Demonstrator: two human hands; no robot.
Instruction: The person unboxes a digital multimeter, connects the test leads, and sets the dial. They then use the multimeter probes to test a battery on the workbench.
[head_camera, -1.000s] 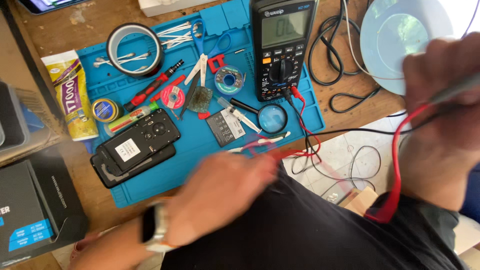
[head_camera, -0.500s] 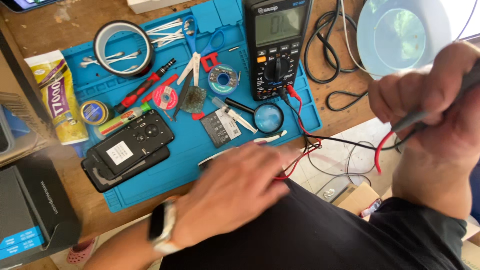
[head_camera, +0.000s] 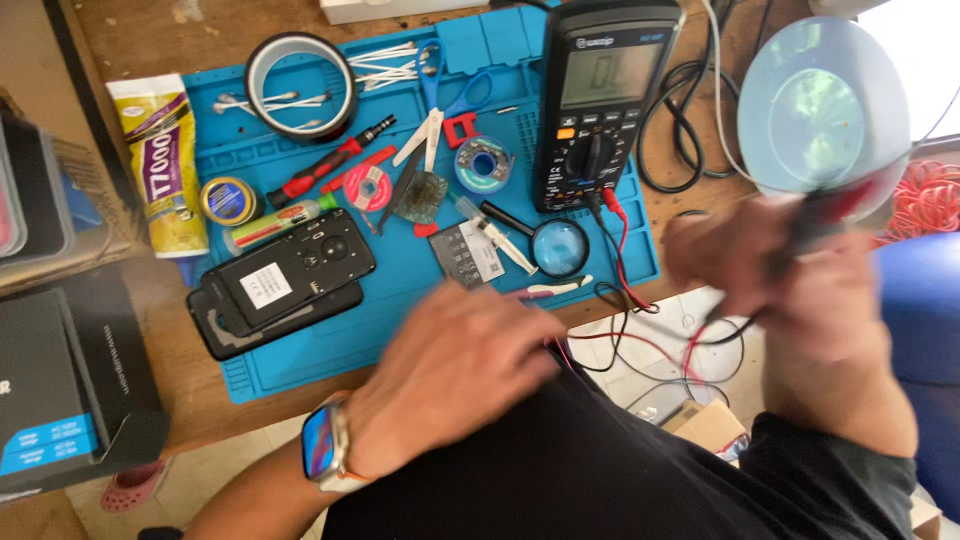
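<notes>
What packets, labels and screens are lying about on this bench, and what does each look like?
Multimeter screen: grey-green rectangle on a black meter, top middle of the blue mat.
Glue tube packet: yellow, white and purple, left of the mat.
Phone label: small white square on a black phone back, lower left of the mat.
Dark box: black with a blue corner patch, far left.
Smartwatch screen: lit blue, on the left wrist.
</notes>
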